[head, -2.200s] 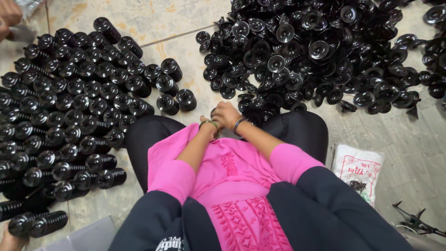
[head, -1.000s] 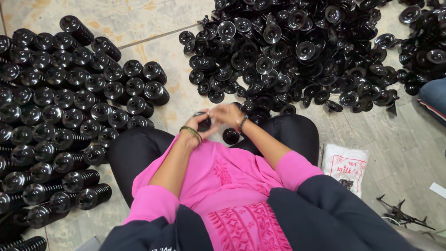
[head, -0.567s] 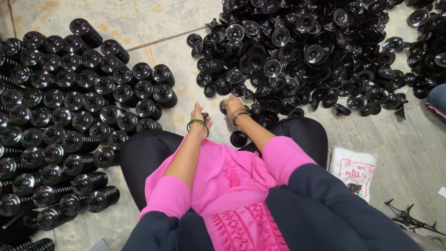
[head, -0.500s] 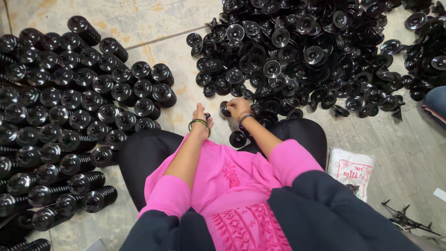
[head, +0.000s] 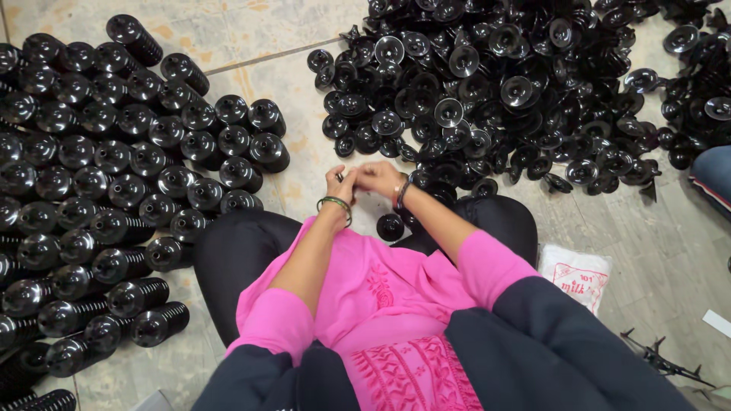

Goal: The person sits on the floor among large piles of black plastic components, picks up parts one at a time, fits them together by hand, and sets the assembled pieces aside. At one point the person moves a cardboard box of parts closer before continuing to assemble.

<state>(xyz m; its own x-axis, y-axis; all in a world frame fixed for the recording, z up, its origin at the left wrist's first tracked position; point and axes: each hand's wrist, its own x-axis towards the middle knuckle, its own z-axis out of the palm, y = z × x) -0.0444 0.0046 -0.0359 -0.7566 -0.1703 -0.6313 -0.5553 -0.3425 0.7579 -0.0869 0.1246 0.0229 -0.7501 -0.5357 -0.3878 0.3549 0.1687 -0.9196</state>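
- Head view: a person in a pink top is sitting on the tiled floor [head: 304, 53] with both hands meeting in front of the knees.
- The left hand [head: 339, 185] is curling its fingers narrow, and it is touching the right hand.
- The right hand [head: 378, 177] is also pinching narrow; a small black part seems to be sitting between the two hands, but it is too hidden to tell for sure.
- A loose round black piece [head: 390, 226] is lying between the knees.
- A messy pile of black cup-shaped parts [head: 495, 99] is lying just past the hands, toward the floor's far right corner.
- Neat rows of ribbed black pieces [head: 99, 190] are filling the floor's left edge.
- A white bag [head: 576, 275] is lying beside the right knee.
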